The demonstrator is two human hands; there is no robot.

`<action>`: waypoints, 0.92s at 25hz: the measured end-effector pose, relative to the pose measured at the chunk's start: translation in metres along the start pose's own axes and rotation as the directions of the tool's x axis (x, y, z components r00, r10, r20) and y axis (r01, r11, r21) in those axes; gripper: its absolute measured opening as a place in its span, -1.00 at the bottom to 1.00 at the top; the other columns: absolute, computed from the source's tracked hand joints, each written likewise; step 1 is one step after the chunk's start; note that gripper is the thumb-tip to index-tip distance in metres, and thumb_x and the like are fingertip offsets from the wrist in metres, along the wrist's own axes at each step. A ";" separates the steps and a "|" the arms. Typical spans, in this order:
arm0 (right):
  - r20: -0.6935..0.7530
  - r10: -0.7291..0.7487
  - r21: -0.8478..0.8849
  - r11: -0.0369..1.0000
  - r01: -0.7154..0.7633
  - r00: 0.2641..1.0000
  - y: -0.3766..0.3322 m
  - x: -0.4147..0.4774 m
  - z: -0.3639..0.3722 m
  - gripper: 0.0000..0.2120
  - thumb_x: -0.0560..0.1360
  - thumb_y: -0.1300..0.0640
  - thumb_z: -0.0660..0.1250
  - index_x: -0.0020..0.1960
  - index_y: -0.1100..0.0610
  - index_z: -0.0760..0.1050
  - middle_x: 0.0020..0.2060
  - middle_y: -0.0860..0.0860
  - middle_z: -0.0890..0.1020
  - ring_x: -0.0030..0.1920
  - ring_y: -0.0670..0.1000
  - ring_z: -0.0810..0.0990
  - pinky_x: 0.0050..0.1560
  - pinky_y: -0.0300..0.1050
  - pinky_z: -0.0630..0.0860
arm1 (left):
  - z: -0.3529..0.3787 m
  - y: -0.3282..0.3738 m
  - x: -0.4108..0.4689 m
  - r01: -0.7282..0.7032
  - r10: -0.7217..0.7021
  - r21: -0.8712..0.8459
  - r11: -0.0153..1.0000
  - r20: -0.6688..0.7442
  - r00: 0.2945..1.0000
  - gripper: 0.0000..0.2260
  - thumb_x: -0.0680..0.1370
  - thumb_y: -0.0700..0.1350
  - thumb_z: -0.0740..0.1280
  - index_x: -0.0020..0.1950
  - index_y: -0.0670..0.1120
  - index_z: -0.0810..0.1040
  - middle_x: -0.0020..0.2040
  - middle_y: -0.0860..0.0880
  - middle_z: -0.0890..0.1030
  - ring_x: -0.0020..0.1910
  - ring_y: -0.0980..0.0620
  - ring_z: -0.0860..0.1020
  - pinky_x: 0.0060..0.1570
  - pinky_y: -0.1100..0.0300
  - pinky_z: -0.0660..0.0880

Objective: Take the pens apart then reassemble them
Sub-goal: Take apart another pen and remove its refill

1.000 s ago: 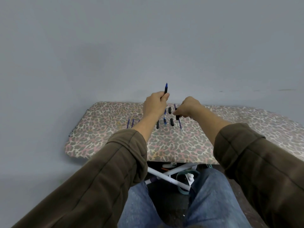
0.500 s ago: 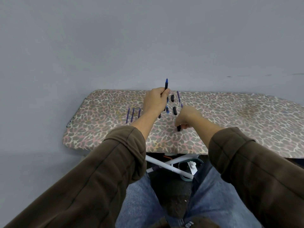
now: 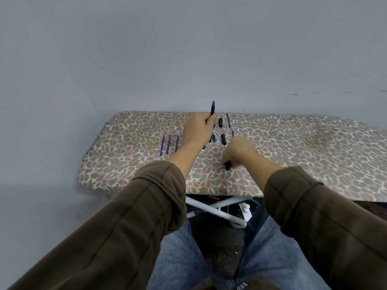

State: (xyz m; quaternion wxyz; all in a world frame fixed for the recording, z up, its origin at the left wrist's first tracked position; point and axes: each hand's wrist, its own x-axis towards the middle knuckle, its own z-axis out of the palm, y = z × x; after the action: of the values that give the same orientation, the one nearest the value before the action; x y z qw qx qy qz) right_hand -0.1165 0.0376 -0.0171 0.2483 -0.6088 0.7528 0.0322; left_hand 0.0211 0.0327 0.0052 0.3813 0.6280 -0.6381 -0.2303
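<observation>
Leopard-print ironing board (image 3: 314, 160) against a grey wall. Left hand (image 3: 198, 128) grips the pen (image 3: 212, 110) upright over the board. Right hand (image 3: 238, 151) pinches a black pen piece (image 3: 227, 165) on the cover. Align both on one axis before pressing.

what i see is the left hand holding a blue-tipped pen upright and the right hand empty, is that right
The right hand is not empty: in the head view it pinches a small black pen piece. The left hand does hold the blue-tipped pen upright.
</observation>
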 end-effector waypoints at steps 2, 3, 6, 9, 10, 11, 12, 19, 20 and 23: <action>-0.009 -0.004 -0.005 1.000 0.004 1.000 -0.001 -0.002 0.000 -0.78 0.42 0.17 0.57 -0.02 0.23 0.60 -0.17 0.12 0.73 -0.18 0.10 0.76 -0.06 0.05 0.74 | 0.000 0.001 -0.001 0.002 -0.002 0.010 1.000 0.016 1.000 -0.63 0.69 0.09 0.24 -0.09 -0.15 0.65 -0.43 -0.02 0.50 -0.49 0.02 0.42 -0.41 0.13 0.36; -0.006 -0.007 0.000 1.000 0.007 1.000 -0.001 -0.003 0.001 -0.76 0.43 0.17 0.57 0.00 0.22 0.59 -0.15 0.13 0.73 -0.15 0.11 0.76 -0.03 0.06 0.74 | 0.000 0.001 -0.002 -0.003 0.002 0.025 1.000 0.024 1.000 -0.63 0.69 0.09 0.23 -0.08 -0.15 0.64 -0.41 -0.05 0.52 -0.47 0.00 0.44 -0.41 0.13 0.36; 0.034 0.003 0.054 0.999 -0.005 0.999 -0.001 -0.005 -0.002 -0.74 0.45 0.12 0.56 0.01 0.21 0.55 -0.13 0.13 0.72 -0.15 0.11 0.75 -0.01 0.06 0.74 | -0.002 0.001 -0.006 -0.023 0.021 0.057 0.998 0.041 0.999 -0.64 0.69 0.09 0.23 -0.10 -0.13 0.63 -0.36 -0.10 0.57 -0.42 -0.06 0.51 -0.40 0.10 0.37; -0.049 0.004 0.132 0.991 0.003 0.999 -0.005 -0.009 -0.024 -0.79 0.55 0.06 0.42 -0.04 0.19 0.48 -0.20 0.10 0.66 -0.23 0.08 0.68 -0.07 -0.02 0.72 | -0.005 0.001 -0.005 -0.017 0.015 0.065 0.998 0.035 0.999 -0.63 0.69 0.11 0.23 -0.11 -0.11 0.64 -0.40 -0.06 0.54 -0.43 -0.06 0.50 -0.39 0.08 0.37; -0.122 0.000 0.147 0.989 0.018 0.993 -0.007 -0.011 -0.037 -0.81 0.56 0.07 0.38 -0.07 0.19 0.48 -0.22 0.09 0.63 -0.23 0.09 0.65 -0.11 -0.03 0.69 | -0.007 0.001 -0.004 -0.017 0.015 0.062 0.998 0.030 0.999 -0.63 0.69 0.12 0.23 -0.10 -0.10 0.65 -0.39 -0.07 0.56 -0.41 -0.08 0.52 -0.37 0.05 0.40; -0.193 -0.009 0.166 0.985 0.041 0.981 -0.009 -0.012 -0.053 -0.81 0.55 0.08 0.35 -0.13 0.18 0.46 -0.24 0.09 0.60 -0.23 0.11 0.62 -0.18 -0.05 0.64 | -0.008 0.003 -0.003 -0.018 0.016 0.054 0.998 0.025 1.000 -0.63 0.68 0.12 0.24 -0.09 -0.10 0.66 -0.34 -0.10 0.61 -0.36 -0.12 0.56 -0.32 0.00 0.46; -0.254 -0.020 0.199 0.977 0.073 0.967 -0.011 -0.015 -0.068 -0.80 0.53 0.08 0.34 -0.18 0.19 0.44 -0.26 0.09 0.58 -0.25 0.12 0.59 -0.23 -0.08 0.56 | -0.010 0.005 -0.002 -0.019 0.019 0.038 0.999 0.019 1.000 -0.63 0.68 0.12 0.24 -0.08 -0.11 0.66 -0.29 -0.11 0.65 -0.30 -0.13 0.60 -0.26 -0.03 0.51; -0.392 -0.231 0.569 0.699 0.432 0.890 -0.034 -0.054 -0.136 -0.71 0.44 -0.02 0.45 -0.06 0.23 0.70 -0.20 0.08 0.71 -0.28 0.03 0.56 -0.35 -0.15 0.42 | -0.017 0.046 0.004 -0.056 0.056 -0.022 0.998 -0.012 0.998 -0.68 0.68 0.13 0.22 -0.08 0.00 0.65 -0.21 0.00 0.68 -0.22 -0.04 0.62 -0.13 -0.04 0.58; -0.419 -0.245 0.535 0.711 0.456 0.874 -0.036 -0.056 -0.139 -0.75 0.43 -0.02 0.50 -0.11 0.18 0.70 -0.26 0.03 0.69 -0.32 -0.01 0.56 -0.38 -0.19 0.42 | -0.018 0.051 0.004 -0.060 0.060 -0.025 0.998 -0.013 0.998 -0.67 0.67 0.14 0.22 -0.10 0.00 0.65 -0.20 0.01 0.69 -0.21 -0.04 0.62 -0.12 -0.04 0.58; -0.520 -0.242 0.413 0.768 0.489 0.819 -0.035 -0.058 -0.143 -0.83 0.43 0.06 0.57 -0.14 0.16 0.70 -0.27 -0.01 0.70 -0.26 0.00 0.63 -0.33 -0.14 0.55 | -0.022 0.061 0.003 -0.080 0.079 -0.036 0.996 -0.025 0.997 -0.65 0.67 0.16 0.21 -0.16 0.01 0.63 -0.24 0.02 0.68 -0.24 -0.04 0.62 -0.13 -0.04 0.57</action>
State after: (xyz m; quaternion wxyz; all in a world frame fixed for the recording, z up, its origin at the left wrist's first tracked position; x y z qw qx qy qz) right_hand -0.1234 0.0308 0.1411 0.2316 -0.6456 0.6301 -0.3642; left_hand 0.0004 0.0405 0.0667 0.4093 0.5976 -0.6537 -0.2191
